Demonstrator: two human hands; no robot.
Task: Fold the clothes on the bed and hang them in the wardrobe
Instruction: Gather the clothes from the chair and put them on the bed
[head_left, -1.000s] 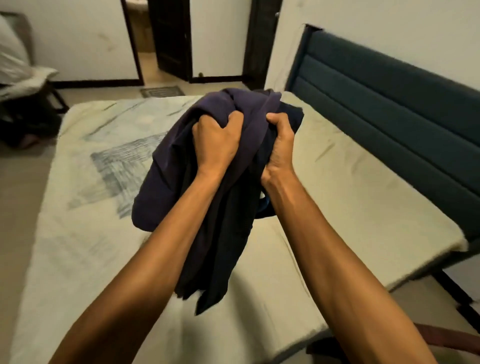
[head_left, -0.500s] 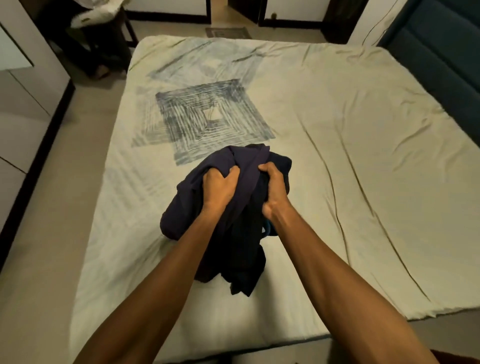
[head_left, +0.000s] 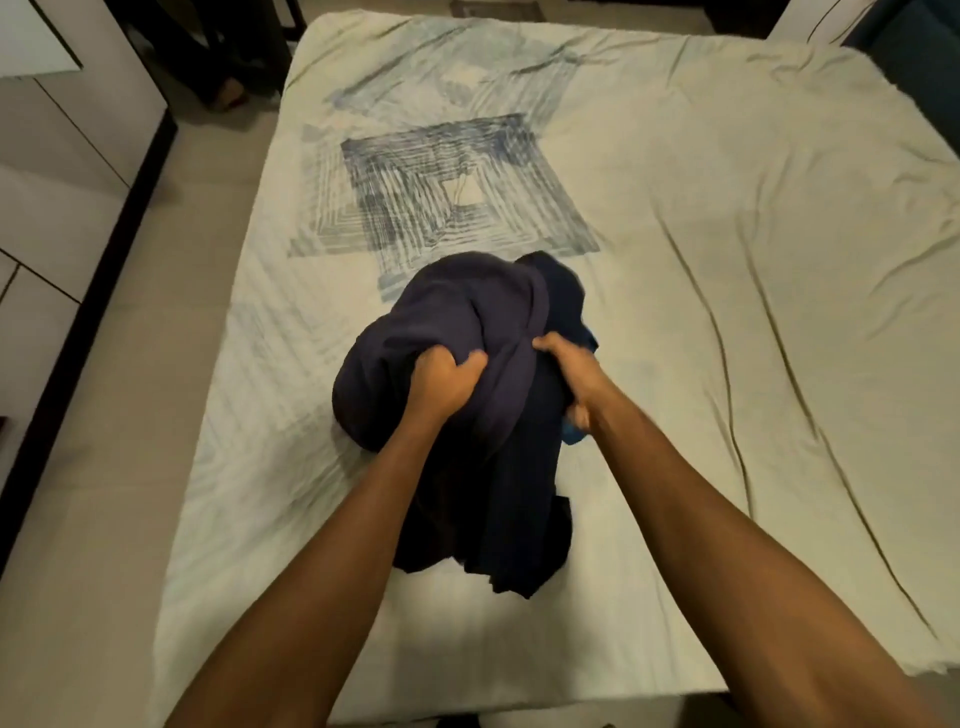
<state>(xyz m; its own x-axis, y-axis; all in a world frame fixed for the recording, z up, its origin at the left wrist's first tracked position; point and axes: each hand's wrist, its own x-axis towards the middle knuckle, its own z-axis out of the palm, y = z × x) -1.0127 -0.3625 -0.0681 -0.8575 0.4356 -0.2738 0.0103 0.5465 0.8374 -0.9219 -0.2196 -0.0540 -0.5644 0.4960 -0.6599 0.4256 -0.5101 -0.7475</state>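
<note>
A wide bed (head_left: 727, 260) fills the view, its pale creased sheet printed with a blue square pattern. Near its front edge sits a bunched dark navy garment (head_left: 467, 338), soft and rumpled, its lower end on the sheet. Both forearms reach forward over it. The left hand (head_left: 444, 387) clenches a fold of it; the right hand (head_left: 571, 371) grips its right side, fingers curled into the cloth.

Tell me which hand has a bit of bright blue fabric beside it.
The right hand: bright blue fabric peeks out by its wrist. The left hand grips only the dark navy garment.
</note>
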